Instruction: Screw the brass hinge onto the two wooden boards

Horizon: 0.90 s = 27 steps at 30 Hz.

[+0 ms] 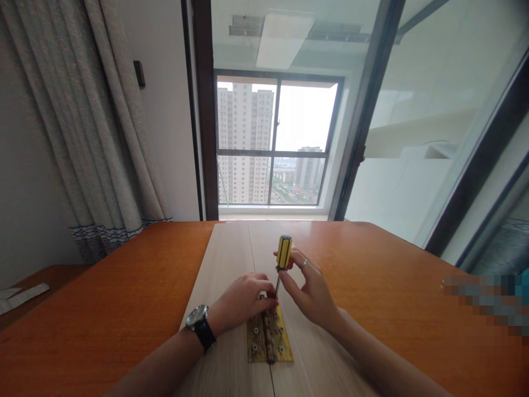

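Observation:
My right hand (311, 288) grips a screwdriver (284, 252) with a yellow and black handle, its fingertips closed around the handle's lower part. The screwdriver stands nearly upright, shaft pointing down at the upper right of a brass-coloured hinge (269, 339). Beside the shaft's tip, my left hand (247, 296) has its thumb and fingers bent together over the hinge's far end; whatever they pinch is hidden. Several screws (281, 349) show in both leaves of the hinge, which looks worn and stained. Beneath it, two pale wooden boards (231, 248) lie side by side, the hinge spanning their seam.
The boards rest on an orange-brown wooden table (372, 264). Past its far edge are a window (276, 149) and dark-framed glass panels. A grey curtain (111, 127) hangs on the left, above white strips (25, 298). A pixelated patch covers something at the right.

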Motion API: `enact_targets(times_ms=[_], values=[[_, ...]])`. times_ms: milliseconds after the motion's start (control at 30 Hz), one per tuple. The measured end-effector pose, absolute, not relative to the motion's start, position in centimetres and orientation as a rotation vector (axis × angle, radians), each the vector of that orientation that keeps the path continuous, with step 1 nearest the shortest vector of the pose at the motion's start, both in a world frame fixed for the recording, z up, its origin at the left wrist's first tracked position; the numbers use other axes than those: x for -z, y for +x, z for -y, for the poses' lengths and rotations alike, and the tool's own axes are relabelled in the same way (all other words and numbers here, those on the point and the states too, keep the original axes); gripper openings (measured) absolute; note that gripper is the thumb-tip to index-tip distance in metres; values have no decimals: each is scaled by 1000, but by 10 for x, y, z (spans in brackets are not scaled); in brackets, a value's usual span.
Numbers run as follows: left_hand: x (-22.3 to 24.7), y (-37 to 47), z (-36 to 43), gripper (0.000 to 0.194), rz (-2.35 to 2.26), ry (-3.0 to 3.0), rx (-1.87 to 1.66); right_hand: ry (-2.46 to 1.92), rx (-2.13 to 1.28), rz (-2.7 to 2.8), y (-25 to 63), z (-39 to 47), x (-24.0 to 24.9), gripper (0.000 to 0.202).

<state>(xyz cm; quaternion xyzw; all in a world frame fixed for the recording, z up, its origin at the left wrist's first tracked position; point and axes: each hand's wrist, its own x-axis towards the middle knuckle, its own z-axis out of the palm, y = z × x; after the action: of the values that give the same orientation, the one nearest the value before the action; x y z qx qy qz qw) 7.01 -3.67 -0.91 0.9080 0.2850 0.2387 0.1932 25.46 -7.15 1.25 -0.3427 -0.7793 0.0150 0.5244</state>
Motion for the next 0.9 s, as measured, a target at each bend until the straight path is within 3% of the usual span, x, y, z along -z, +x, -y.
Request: enact_targets(times_ms=[600, 900], values=[[5, 71, 39, 6, -837, 2546, -640, -842, 8, 1828, 255, 68, -11, 22], [6, 70, 39, 8, -824, 2537, -662, -817, -69, 1756, 257, 66, -2, 66]])
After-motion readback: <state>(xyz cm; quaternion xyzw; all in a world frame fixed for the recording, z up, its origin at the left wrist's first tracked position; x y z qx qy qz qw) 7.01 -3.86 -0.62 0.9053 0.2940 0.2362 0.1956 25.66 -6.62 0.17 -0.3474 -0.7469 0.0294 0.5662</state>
